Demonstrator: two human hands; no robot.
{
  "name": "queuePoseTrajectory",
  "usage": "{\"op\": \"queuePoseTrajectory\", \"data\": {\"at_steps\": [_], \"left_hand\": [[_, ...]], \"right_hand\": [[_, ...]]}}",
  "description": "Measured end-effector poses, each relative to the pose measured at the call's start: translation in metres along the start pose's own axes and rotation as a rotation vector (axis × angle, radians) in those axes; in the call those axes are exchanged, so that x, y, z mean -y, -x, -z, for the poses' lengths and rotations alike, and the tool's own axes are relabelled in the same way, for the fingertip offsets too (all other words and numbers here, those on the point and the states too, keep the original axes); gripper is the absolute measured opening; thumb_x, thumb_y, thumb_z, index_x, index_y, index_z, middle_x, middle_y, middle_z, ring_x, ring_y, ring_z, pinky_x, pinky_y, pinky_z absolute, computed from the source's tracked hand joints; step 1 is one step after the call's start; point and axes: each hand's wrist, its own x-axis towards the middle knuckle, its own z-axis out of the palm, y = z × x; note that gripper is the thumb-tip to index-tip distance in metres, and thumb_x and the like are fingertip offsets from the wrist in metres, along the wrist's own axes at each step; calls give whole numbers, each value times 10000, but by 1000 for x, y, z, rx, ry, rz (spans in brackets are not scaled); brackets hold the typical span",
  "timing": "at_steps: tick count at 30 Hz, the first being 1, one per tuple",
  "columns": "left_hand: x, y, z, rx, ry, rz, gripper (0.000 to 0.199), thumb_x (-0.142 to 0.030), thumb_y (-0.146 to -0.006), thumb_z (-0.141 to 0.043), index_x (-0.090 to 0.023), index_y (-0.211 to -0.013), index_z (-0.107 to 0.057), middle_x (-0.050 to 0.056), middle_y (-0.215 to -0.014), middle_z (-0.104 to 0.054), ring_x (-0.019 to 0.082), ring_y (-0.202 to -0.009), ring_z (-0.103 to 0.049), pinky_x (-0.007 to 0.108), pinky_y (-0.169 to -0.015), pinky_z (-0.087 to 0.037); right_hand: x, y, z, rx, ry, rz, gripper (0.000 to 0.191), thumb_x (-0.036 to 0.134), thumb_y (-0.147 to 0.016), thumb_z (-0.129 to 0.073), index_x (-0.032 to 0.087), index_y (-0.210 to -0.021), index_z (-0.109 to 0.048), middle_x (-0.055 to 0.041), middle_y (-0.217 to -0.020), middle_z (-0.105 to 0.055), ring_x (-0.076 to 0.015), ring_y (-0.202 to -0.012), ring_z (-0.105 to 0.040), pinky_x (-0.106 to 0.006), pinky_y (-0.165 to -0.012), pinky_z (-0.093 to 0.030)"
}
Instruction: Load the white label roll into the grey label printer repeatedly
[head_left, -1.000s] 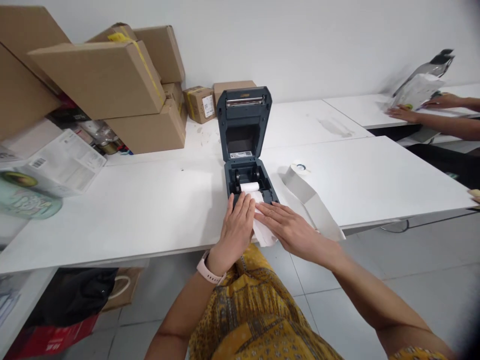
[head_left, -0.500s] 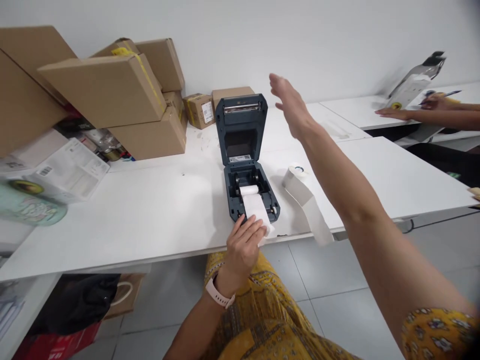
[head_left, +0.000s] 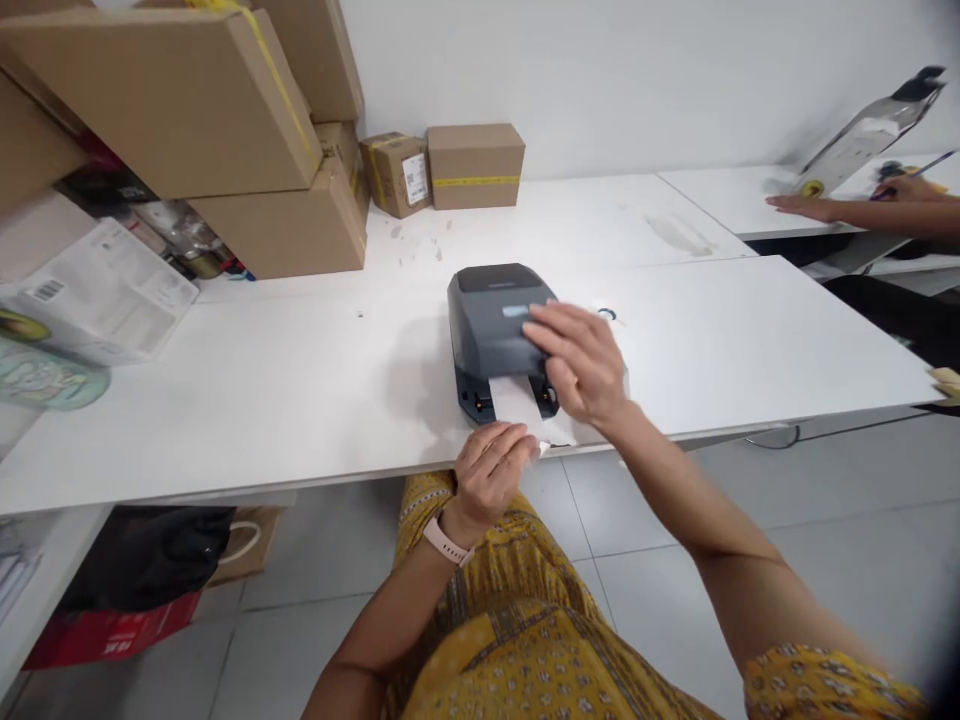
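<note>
A dark blue-grey label printer [head_left: 491,325] stands near the table's front edge, its lid swung most of the way down with a gap at the front. My right hand [head_left: 581,355] lies on the right side of the lid, fingers stretched out. Out of the front gap comes a white paper strip [head_left: 516,398]. My left hand [head_left: 495,470], wearing a pink wristband, has its fingers pressed together on the strip's end in front of the printer. The paper roll inside is hidden under the lid.
Cardboard boxes [head_left: 277,225] are stacked at the back left, with two smaller ones [head_left: 477,165] behind the printer. A loose label roll [head_left: 606,314] lies right of it, mostly hidden by my right hand. Another person's hands [head_left: 806,208] rest on the far-right table [head_left: 750,185].
The printer's lid has swung down from upright. My right hand has come down from the air onto it. My left hand stays on the strip, and the view has shifted.
</note>
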Motion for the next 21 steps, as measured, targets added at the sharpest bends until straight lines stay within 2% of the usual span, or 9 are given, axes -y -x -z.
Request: {"op": "queuePoseTrajectory", "data": {"at_steps": [3,6,8,11,14,15,17,19,21], "left_hand": [[4,9,0,-41,-136,-16,225,-278,-998,-601,-300,-1125,-785,69,-1062,-799,210,-1039,-716,406,-960,-599],[6,16,-1,-71,-211,-10,239,-299,-998,-589,-325,-1101,-802,72,-1017,-777,216,-1014,-678,412,-979,-559],[6,18,-3,-67,-211,18,251,-323,-1003,-569,-328,-1078,-809,83,-1017,-767,229,-1024,-658,432,-997,-533],[5,20,-8,-75,-208,53,278,-355,-1011,-535,-321,-1045,-809,98,-1061,-759,250,-1097,-631,469,-1053,-488],[5,21,-13,-146,-245,16,336,-369,-1030,-463,-320,-1059,-794,102,-1172,-747,270,-1269,-564,524,-1154,-412],[5,22,-13,-168,-258,-5,345,-370,-1033,-447,-322,-1068,-787,99,-1212,-739,275,-1331,-528,548,-1188,-376],[7,22,-14,-174,-268,-27,352,-397,-1034,-435,-324,-1084,-776,96,-1282,-718,290,-1440,-439,605,-1244,-287],[9,21,-14,-148,-246,-27,363,-451,-1028,-435,-321,-1098,-766,100,-1335,-691,307,-1517,-341,653,-1274,-199],[8,18,-13,-137,-216,-32,365,-471,-1025,-436,-316,-1110,-754,107,-1370,-665,312,-1554,-277,670,-1282,-161]], "right_hand": [[4,37,-11,99,-23,27,460,361,-1050,-354,310,-1395,-656,-45,-1448,-673,-287,-1425,-550,-553,-1202,-426],[11,54,-19,52,-100,-28,479,318,-1053,-328,285,-1399,-658,-70,-1450,-673,-281,-1429,-551,-559,-1199,-425],[18,57,-25,-13,-133,-125,512,319,-1056,-277,292,-1351,-694,-63,-1420,-693,-281,-1418,-561,-573,-1207,-418],[29,55,-38,-104,-175,-335,559,315,-1057,-225,320,-1209,-763,-51,-1276,-765,-286,-1363,-604,-601,-1230,-388],[35,49,-51,-262,-222,-519,414,370,-1048,-372,323,-1191,-757,-74,-1142,-797,-309,-1311,-632,-605,-1218,-411],[35,48,-54,-306,-245,-559,368,387,-1033,-438,321,-1250,-728,-82,-1169,-787,-314,-1312,-630,-597,-1205,-431],[33,46,-58,-344,-297,-597,425,410,-999,-523,313,-1399,-627,-102,-1352,-713,-319,-1372,-587,-584,-1188,-459],[28,46,-57,-299,-357,-600,538,412,-982,-547,312,-1509,-510,-102,-1574,-542,-321,-1477,-489,-575,-1193,-457],[24,46,-54,-247,-408,-602,588,400,-977,-554,316,-1548,-444,-87,-1681,-396,-317,-1546,-397,-564,-1209,-443]]}}
